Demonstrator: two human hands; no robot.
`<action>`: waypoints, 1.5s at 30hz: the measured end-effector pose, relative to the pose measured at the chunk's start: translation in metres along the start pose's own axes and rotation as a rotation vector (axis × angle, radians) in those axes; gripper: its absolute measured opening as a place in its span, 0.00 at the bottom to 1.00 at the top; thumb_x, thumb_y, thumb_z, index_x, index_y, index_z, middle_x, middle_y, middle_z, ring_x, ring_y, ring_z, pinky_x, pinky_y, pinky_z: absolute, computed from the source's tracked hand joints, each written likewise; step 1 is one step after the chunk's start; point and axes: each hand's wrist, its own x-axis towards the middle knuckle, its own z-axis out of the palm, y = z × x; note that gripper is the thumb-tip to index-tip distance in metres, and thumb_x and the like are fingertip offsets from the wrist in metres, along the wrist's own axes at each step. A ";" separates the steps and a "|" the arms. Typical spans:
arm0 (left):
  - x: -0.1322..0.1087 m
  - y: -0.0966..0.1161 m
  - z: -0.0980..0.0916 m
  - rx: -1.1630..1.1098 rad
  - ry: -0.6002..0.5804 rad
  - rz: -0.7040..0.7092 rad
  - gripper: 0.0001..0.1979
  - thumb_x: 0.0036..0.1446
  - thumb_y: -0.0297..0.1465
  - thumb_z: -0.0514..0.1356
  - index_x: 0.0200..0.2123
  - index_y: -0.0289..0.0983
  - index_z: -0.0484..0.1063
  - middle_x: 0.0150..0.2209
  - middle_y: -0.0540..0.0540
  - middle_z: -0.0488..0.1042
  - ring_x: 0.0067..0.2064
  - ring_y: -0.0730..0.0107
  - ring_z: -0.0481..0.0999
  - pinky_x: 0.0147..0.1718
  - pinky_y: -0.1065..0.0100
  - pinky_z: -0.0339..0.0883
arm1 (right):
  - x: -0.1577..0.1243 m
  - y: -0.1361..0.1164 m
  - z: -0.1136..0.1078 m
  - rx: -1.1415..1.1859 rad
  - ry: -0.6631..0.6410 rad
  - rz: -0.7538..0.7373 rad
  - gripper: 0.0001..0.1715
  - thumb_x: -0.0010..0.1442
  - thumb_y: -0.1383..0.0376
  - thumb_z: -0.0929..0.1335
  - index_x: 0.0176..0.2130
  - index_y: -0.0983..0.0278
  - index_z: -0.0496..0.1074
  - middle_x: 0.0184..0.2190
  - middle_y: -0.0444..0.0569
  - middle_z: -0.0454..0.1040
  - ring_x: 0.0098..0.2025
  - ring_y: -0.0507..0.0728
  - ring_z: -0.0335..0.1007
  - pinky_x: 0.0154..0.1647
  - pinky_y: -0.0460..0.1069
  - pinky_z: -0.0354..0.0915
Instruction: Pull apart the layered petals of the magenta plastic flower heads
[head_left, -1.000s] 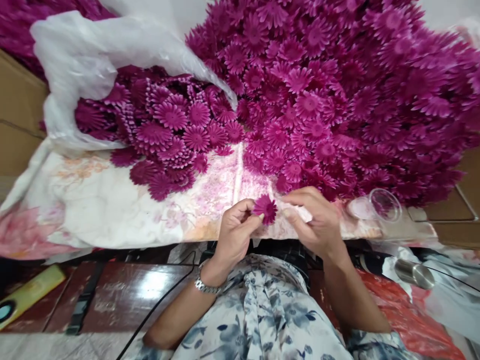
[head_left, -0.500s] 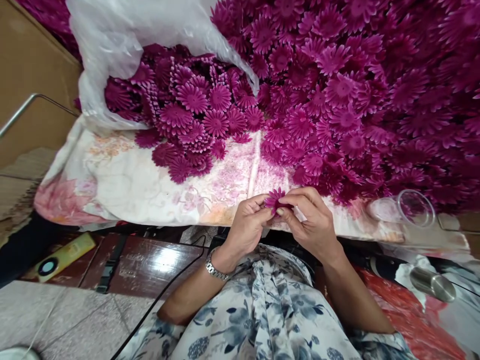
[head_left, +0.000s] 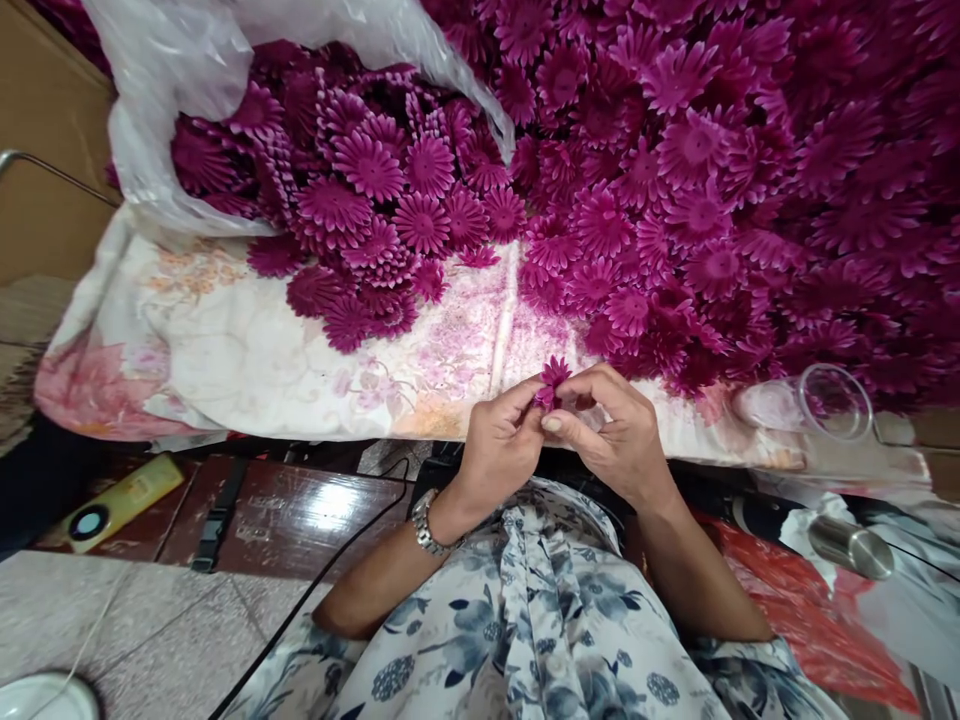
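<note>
A magenta artificial flower head (head_left: 556, 374) is between my two hands, just over the front edge of the cloth-covered table. My left hand (head_left: 504, 436) pinches it by its lower left side, thumb and fingers closed. My right hand (head_left: 616, 418) has its thumb and index finger closed on the flower's right and lower side. Part of the flower is hidden behind my fingertips. Beyond my hands, a big heap of similar flower heads (head_left: 694, 215) covers the right and back of the table. A smaller pile of stacked petal pieces (head_left: 367, 200) lies to the left.
A white plastic bag (head_left: 180, 70) lies around the left pile. On the floral tablecloth (head_left: 247, 370), a clear plastic cup (head_left: 834, 402) rests on its side at right. Below are a yellow object (head_left: 127, 503), a metal cylinder (head_left: 851, 547) and a red plastic bag (head_left: 810, 620).
The flower head between my fingers has tilted from facing up to more edge-on, its petals bunched. My right fingers have shifted around it. The camera view has moved slightly.
</note>
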 end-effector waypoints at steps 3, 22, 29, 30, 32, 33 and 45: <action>-0.001 0.003 -0.001 0.198 0.018 0.082 0.15 0.53 0.24 0.54 0.42 0.36 0.76 0.31 0.48 0.77 0.32 0.69 0.74 0.34 0.72 0.65 | 0.000 -0.002 0.000 -0.024 0.025 0.009 0.04 0.57 0.64 0.67 0.31 0.63 0.69 0.26 0.44 0.68 0.30 0.51 0.65 0.32 0.47 0.62; 0.003 -0.007 -0.001 -0.472 0.089 -0.186 0.09 0.48 0.34 0.65 0.32 0.36 0.78 0.28 0.49 0.76 0.29 0.74 0.71 0.32 0.72 0.67 | -0.008 0.007 0.003 0.186 0.105 0.052 0.08 0.62 0.67 0.61 0.31 0.63 0.65 0.26 0.43 0.64 0.30 0.50 0.62 0.33 0.47 0.59; 0.009 0.009 0.000 -0.641 0.256 -0.241 0.12 0.33 0.34 0.72 0.23 0.34 0.77 0.18 0.53 0.71 0.20 0.80 0.67 0.21 0.76 0.65 | -0.007 0.020 0.000 0.567 0.254 0.170 0.09 0.61 0.61 0.64 0.30 0.62 0.68 0.27 0.43 0.67 0.31 0.50 0.63 0.33 0.47 0.60; 0.010 0.011 -0.001 -0.645 0.258 -0.236 0.12 0.33 0.33 0.72 0.22 0.34 0.76 0.17 0.53 0.71 0.20 0.80 0.67 0.21 0.76 0.66 | -0.005 0.020 -0.002 0.631 0.259 0.187 0.09 0.60 0.61 0.65 0.30 0.62 0.68 0.27 0.43 0.67 0.31 0.50 0.64 0.34 0.47 0.61; 0.011 0.013 -0.005 -0.651 0.251 -0.239 0.11 0.35 0.33 0.71 0.21 0.34 0.75 0.17 0.53 0.71 0.20 0.77 0.69 0.22 0.73 0.69 | -0.001 0.020 -0.010 0.749 0.274 0.233 0.09 0.58 0.60 0.66 0.29 0.61 0.68 0.28 0.44 0.68 0.31 0.51 0.65 0.33 0.48 0.62; 0.011 0.014 -0.008 -0.651 0.248 -0.243 0.11 0.36 0.34 0.71 0.21 0.34 0.74 0.18 0.53 0.71 0.21 0.75 0.71 0.22 0.71 0.71 | 0.002 0.020 -0.016 0.784 0.301 0.242 0.08 0.57 0.60 0.67 0.29 0.61 0.68 0.28 0.43 0.68 0.30 0.51 0.65 0.31 0.48 0.62; 0.008 0.014 -0.009 -0.712 0.072 -0.303 0.08 0.45 0.30 0.66 0.21 0.33 0.72 0.19 0.53 0.68 0.24 0.72 0.76 0.36 0.59 0.77 | 0.056 0.057 -0.128 -1.003 0.619 0.109 0.11 0.53 0.66 0.69 0.39 0.65 0.76 0.30 0.55 0.74 0.39 0.63 0.70 0.39 0.57 0.61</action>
